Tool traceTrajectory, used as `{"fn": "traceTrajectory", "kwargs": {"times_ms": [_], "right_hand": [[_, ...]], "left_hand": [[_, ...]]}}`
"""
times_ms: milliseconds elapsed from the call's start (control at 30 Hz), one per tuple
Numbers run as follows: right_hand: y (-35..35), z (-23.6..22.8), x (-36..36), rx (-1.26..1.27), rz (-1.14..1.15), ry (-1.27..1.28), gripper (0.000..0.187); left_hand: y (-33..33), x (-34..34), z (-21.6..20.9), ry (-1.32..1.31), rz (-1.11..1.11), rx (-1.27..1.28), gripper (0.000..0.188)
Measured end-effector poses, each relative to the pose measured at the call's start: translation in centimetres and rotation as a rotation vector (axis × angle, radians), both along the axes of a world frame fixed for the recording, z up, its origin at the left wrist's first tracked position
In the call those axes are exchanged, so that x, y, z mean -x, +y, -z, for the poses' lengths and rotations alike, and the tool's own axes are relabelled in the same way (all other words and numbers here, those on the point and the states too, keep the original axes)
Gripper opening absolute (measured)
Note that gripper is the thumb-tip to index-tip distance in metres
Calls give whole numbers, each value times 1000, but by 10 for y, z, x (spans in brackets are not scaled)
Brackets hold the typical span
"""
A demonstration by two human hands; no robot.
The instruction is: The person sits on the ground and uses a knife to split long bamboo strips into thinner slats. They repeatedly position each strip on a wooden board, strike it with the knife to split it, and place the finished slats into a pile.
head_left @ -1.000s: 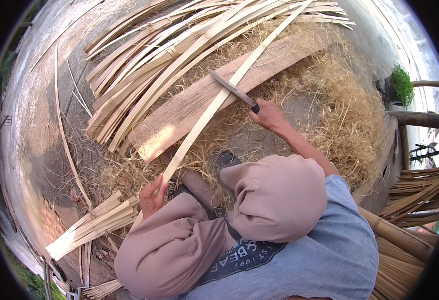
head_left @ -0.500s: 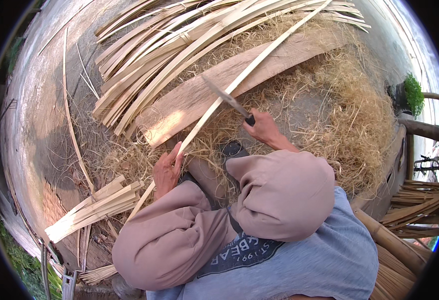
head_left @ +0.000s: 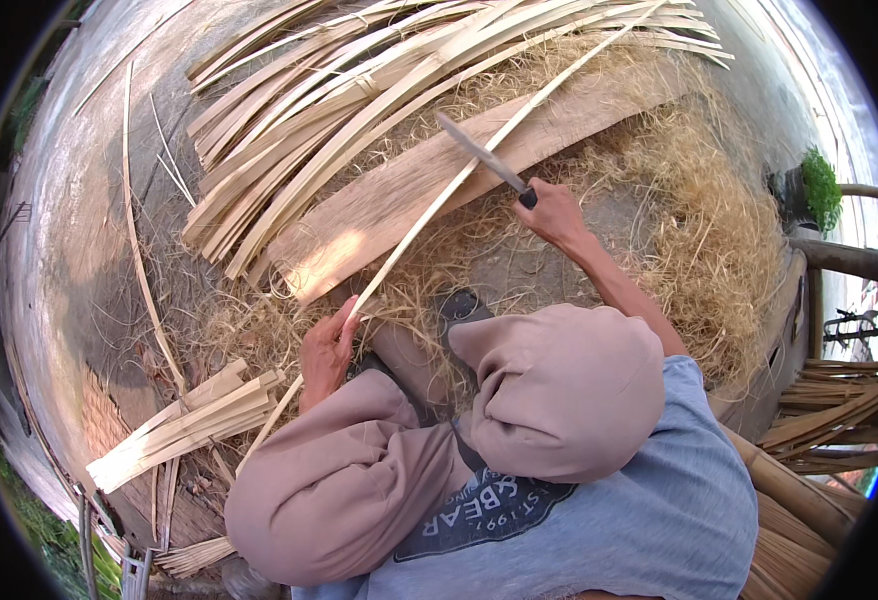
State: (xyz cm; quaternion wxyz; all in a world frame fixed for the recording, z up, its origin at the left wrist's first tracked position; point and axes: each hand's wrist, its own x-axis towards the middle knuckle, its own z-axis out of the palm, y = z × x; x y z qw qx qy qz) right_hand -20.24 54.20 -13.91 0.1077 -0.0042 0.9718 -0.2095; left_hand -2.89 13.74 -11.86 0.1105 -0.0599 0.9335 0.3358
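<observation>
A long, pale bamboo strip (head_left: 424, 217) slants from beside my left knee up over a wide wooden plank (head_left: 374, 210). My left hand (head_left: 327, 350) is closed round the strip's lower part, just short of the plank's near end. In my right hand (head_left: 556, 213) is a knife (head_left: 494, 163), gripped by its dark handle. Its long grey blade crosses the strip above the plank and points to the upper left. Whether the edge touches the strip or only passes over it, I cannot tell.
Several bamboo strips (head_left: 299, 125) lie bundled beyond the plank. Curly shavings (head_left: 709, 250) cover the ground to the right and around the plank. A smaller stack of strips (head_left: 184, 425) lies left of my knee. Bamboo poles (head_left: 789, 480) and more strips (head_left: 829, 410) are at the right.
My right hand has slid the knife up and right along the strip, away from my left hand. The strip's angle has shifted slightly; my left hand still grips it, slightly lower.
</observation>
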Motion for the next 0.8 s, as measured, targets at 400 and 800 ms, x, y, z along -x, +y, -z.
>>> {"fn": "traceTrajectory", "kwargs": {"times_ms": [400, 800], "right_hand": [[94, 1, 83, -25, 244, 24, 44], [18, -7, 10, -88, -1, 45, 36]], "left_hand": [[-54, -69, -1, -185, -1, 264, 36], [33, 3, 2, -2, 68, 113, 38]]}}
